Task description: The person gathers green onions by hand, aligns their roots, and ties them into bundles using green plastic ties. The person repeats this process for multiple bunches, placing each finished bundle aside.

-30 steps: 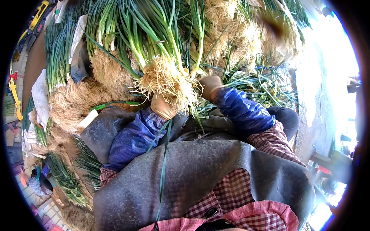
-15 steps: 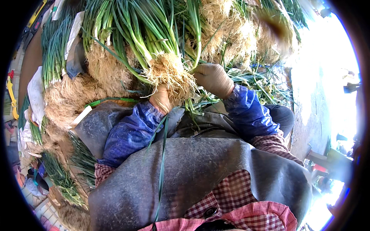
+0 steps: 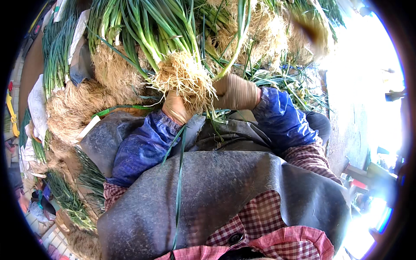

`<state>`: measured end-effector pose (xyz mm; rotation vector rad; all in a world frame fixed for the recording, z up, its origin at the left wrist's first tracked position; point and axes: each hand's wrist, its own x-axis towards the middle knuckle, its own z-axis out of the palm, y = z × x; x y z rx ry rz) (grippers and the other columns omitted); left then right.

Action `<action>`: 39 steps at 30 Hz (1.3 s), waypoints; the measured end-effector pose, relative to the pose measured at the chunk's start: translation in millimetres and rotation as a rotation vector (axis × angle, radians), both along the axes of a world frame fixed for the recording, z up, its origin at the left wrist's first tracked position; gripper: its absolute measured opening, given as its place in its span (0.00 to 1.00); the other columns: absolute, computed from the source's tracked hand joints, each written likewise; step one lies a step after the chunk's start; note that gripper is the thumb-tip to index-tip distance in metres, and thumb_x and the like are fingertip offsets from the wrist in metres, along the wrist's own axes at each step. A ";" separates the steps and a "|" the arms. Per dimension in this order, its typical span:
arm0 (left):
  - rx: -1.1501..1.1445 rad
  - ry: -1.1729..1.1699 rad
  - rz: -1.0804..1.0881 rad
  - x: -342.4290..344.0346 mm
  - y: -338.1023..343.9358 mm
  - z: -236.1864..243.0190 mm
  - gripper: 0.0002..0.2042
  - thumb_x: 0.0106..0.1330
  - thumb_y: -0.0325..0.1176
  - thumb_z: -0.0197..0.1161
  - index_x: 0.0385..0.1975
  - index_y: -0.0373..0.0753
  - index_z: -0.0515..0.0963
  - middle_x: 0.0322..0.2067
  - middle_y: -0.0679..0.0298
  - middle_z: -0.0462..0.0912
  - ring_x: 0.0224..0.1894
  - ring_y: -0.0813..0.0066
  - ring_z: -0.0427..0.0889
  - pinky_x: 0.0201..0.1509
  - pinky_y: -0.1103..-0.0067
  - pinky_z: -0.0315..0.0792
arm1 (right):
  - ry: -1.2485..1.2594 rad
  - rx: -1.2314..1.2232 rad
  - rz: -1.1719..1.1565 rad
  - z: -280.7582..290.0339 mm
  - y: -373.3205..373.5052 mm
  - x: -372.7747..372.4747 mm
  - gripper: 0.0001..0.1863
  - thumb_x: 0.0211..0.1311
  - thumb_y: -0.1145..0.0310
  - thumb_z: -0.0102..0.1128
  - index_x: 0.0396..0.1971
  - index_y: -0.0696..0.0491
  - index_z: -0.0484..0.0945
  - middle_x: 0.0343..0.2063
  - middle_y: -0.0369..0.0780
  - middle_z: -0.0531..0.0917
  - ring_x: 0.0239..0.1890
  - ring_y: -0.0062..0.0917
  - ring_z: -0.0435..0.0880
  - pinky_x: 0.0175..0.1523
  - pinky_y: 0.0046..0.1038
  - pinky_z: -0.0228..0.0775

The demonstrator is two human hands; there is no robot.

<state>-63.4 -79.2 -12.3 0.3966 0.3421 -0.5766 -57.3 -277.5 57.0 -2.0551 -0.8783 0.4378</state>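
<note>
left hand [image 3: 175, 108] fingers grip onion bunch [image 3: 184, 80], 11 o'clock | right hand [image 3: 238, 92] at stalk [image 3: 238, 47], grip: can't tell | bunch looks partway; rooted piles [image 3: 115, 69] 10 and 1 o'clock, done/left unclear

Green leaves [image 3: 158, 28], tan roots [image 3: 184, 78], blue sleeves [image 3: 141, 147], dark grey apron [image 3: 195, 186], red-and-white checked shirt [image 3: 265, 210]

No readable text or signs
</note>
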 end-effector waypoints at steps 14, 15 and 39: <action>-0.192 -0.110 -0.036 0.1 -3.1 6.5 0.19 0.73 0.43 0.52 0.54 0.34 0.71 0.45 0.55 0.80 0.44 0.63 0.82 0.48 0.67 0.80 | 0.498 0.600 -0.535 -13.6 -25.2 5.9 0.25 0.70 0.64 0.56 0.62 0.58 0.69 0.46 0.39 0.82 0.47 0.21 0.80 0.55 0.25 0.72; -0.153 -0.128 -0.048 -1.6 -4.5 7.2 0.19 0.73 0.42 0.52 0.55 0.34 0.70 0.46 0.56 0.80 0.44 0.63 0.82 0.48 0.67 0.80 | 0.422 0.616 -0.571 -11.5 -19.4 4.1 0.22 0.70 0.63 0.55 0.58 0.60 0.73 0.46 0.38 0.82 0.46 0.22 0.80 0.54 0.24 0.72; 1.155 -1.049 -0.313 -37.4 -67.5 46.0 0.31 0.58 0.33 0.69 0.61 0.35 0.64 0.45 0.50 0.82 0.49 0.58 0.81 0.52 0.70 0.73 | 0.600 0.601 -0.738 9.6 -8.8 -31.1 0.34 0.49 0.75 0.68 0.59 0.59 0.66 0.50 0.41 0.78 0.49 0.25 0.77 0.53 0.28 0.72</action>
